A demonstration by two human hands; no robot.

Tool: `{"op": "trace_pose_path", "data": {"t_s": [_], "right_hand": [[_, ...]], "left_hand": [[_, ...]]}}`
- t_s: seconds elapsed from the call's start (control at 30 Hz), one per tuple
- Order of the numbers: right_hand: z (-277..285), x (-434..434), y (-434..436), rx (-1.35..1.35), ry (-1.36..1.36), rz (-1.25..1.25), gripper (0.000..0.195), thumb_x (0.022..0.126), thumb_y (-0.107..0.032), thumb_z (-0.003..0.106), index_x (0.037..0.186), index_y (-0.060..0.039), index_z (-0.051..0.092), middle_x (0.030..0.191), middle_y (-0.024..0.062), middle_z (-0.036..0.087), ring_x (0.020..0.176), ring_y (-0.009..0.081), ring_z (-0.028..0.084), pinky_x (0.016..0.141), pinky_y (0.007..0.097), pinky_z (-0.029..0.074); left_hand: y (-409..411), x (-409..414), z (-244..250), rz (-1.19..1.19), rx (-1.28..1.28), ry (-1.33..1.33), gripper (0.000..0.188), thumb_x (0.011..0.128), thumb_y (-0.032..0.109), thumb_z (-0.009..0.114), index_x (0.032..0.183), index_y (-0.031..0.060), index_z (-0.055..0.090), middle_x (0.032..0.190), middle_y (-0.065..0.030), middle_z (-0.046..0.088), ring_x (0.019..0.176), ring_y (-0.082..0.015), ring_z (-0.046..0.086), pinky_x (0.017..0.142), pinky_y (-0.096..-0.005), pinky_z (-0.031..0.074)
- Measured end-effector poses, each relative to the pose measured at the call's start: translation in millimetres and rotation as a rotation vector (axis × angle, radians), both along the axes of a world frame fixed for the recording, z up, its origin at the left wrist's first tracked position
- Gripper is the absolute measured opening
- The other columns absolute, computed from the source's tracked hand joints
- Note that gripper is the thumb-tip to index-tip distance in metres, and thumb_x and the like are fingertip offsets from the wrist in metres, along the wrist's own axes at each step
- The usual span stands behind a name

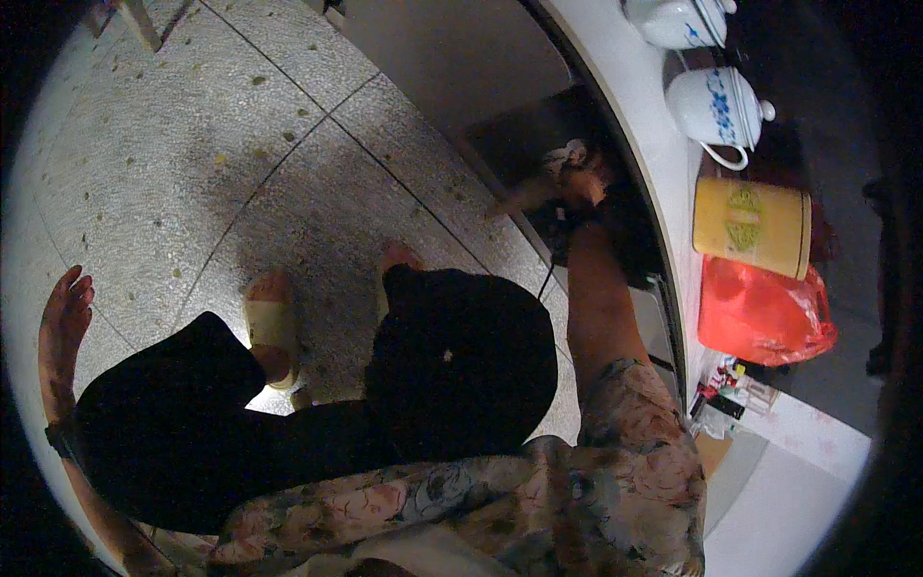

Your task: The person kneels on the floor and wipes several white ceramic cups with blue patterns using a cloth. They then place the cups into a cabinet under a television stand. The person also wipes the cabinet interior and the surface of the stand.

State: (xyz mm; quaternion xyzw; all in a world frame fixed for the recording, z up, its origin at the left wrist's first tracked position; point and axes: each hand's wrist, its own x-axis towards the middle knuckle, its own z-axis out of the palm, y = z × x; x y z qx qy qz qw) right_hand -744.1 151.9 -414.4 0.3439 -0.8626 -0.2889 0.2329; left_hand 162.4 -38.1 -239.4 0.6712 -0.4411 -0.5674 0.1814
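At the far left, my left hand (66,310) hangs beside my bent knee over the speckled floor, fingers extended and holding nothing. My right hand (583,184) reaches into a dark opening (519,133) under the counter. A small pale, crumpled-looking thing (570,153) lies at its fingers; shadow hides whether they grip it. Dark bands circle both wrists. On the white countertop (649,108) above that arm stand a lidded white mug with blue flowers (717,108), a yellow canister (750,227) and a red plastic bag (764,310).
Another lidded white pot (678,21) stands at the top right. Small packages (721,382) crowd the counter's lower end. The counter's curved edge runs close beside my right arm. A thin black cable (546,281) hangs by my knee. A stool-like leg (140,25) is at the top left.
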Motion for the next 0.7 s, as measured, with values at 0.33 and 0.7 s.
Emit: {"op": "trace_pose_path", "data": {"t_s": [0.33,0.7], "right_hand": [[-20,65,71,-0.193,-0.558,0.336,0.047,0.088,-0.037,0.06,0.125,-0.0082,0.061,0.129,0.0129,0.06,0.121,0.0309,0.054,0.103,0.0568,0.036],[133,177,81,-0.183,-1.11,0.409,0.035,0.085,-0.035,0.069,0.097,-0.0025,0.071,0.091,0.0178,0.071,0.085,0.0321,0.069,0.076,0.0436,0.054]], "left_hand": [[15,30,-9,0.036,0.055,0.165,0.056,0.099,0.045,0.053,0.145,0.012,0.048,0.134,-0.0039,0.058,0.119,-0.0119,0.055,0.108,-0.0291,0.035],[32,103,-17,0.091,-0.013,0.25,0.047,0.1,0.041,0.052,0.14,0.0164,0.056,0.137,-0.0037,0.057,0.124,-0.012,0.053,0.109,-0.0275,0.032]]}}
